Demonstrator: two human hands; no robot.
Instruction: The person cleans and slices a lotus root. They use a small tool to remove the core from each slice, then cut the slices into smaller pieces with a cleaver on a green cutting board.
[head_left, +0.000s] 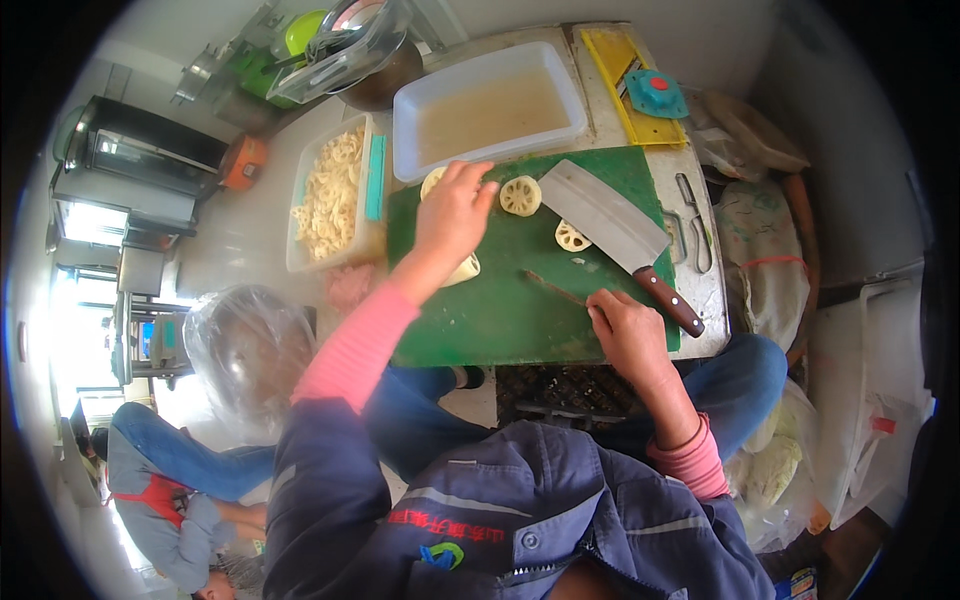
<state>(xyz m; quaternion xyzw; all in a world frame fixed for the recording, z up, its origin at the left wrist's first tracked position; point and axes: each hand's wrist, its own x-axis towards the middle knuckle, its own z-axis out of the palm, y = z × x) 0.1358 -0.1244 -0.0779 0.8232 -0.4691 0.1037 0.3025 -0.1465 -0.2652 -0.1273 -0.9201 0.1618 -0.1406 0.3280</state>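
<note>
My left hand (454, 214) hovers over the left part of a green cutting board (510, 315), fingers spread, between a partly hidden lotus root piece (433, 181) above it and another piece (463, 271) below. Two cut lotus root pieces, one whole round (520, 196) and one half under the blade (571, 237), lie near the board's middle. A cleaver (607, 214) rests across the board's right side, its wooden handle pointing toward me. In the fingers of my right hand (626, 326), at the lower right of the board, is a thin brown strip (553, 288).
Beyond the board stands a white plastic tub (487, 154) of cloudy liquid. At its left is a container (300, 255) of sliced lotus root. A yellow slicer (652, 133), a peeler (703, 244) and bags (772, 255) are on the right. A co-worker (172, 510) sits lower left.
</note>
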